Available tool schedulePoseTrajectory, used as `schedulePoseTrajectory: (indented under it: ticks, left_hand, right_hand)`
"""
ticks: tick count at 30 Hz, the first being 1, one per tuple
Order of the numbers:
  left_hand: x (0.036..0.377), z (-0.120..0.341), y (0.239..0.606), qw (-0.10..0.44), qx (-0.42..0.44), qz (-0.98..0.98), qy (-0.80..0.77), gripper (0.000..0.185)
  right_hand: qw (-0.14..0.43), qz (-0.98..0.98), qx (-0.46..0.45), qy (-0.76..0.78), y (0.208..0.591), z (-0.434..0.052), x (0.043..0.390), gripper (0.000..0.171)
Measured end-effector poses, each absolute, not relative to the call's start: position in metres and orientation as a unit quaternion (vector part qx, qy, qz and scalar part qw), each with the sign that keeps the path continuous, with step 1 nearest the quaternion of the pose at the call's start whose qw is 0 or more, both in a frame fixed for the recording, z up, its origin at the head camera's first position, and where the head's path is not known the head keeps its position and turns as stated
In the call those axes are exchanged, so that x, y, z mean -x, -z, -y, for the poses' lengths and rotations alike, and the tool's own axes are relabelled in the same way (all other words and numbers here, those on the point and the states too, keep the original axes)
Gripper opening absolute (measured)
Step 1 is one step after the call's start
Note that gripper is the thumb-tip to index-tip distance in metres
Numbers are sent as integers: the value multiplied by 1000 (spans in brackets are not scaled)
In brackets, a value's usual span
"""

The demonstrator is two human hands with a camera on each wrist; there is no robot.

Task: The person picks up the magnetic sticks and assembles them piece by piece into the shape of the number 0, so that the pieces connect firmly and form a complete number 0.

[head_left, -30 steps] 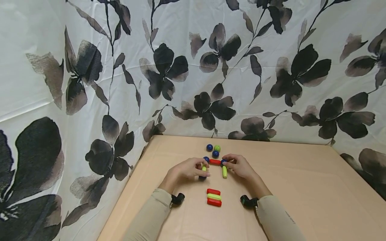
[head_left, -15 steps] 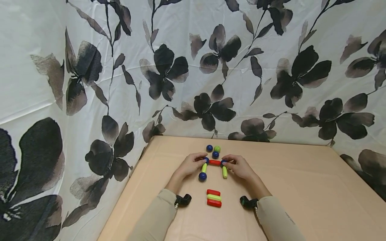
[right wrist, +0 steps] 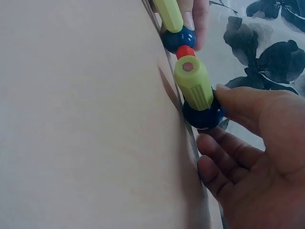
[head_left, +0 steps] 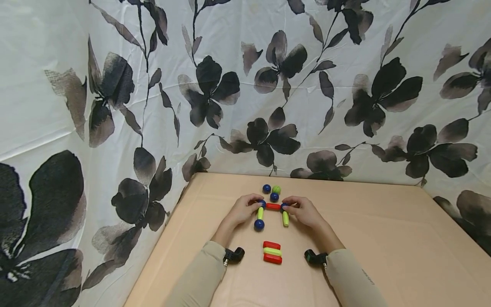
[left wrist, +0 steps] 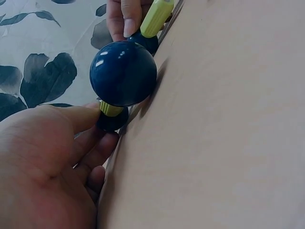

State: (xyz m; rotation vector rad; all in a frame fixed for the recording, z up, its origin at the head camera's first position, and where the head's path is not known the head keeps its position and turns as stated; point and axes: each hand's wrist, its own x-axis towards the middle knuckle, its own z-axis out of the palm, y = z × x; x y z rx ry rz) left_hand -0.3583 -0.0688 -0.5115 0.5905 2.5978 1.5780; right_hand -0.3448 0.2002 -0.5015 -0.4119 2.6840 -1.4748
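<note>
A small frame of rods and balls lies on the tan table (head_left: 383,238). A red rod (head_left: 273,207) joins two blue balls. My left hand (head_left: 258,204) pinches the left blue ball (head_left: 262,203); a green rod (head_left: 260,213) runs from it to a free blue ball (head_left: 259,224). My right hand (head_left: 287,207) pinches the right blue ball (head_left: 283,207), from which another green rod (head_left: 285,218) points toward me. The left wrist view shows the free ball (left wrist: 123,72) close up, my left hand (left wrist: 105,126) behind it. The right wrist view shows my right hand (right wrist: 212,117) on its ball (right wrist: 202,114).
Two loose blue balls (head_left: 266,188) (head_left: 274,197) and a green ball (head_left: 276,189) sit just beyond the frame. Three spare rods, red (head_left: 271,245), green (head_left: 272,251) and red (head_left: 272,258), lie side by side between my wrists. A flowered curtain (head_left: 245,85) hangs behind and left.
My left hand has left the lower blue ball and green rod and moved up to pinch the upper left blue ball. The right hand has stayed put.
</note>
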Motion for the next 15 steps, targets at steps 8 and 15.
schedulePoseTrajectory:
  ticks: [8,15]
  left_hand:
    - [357,69,512,15,-192,-842,-504,28]
    - [357,70,512,23,-189,-840,-509,28]
  right_hand:
    - [-2,-881,118,458,490,-192,350,34]
    - [-11,-903,143,404,482,-182,359,42]
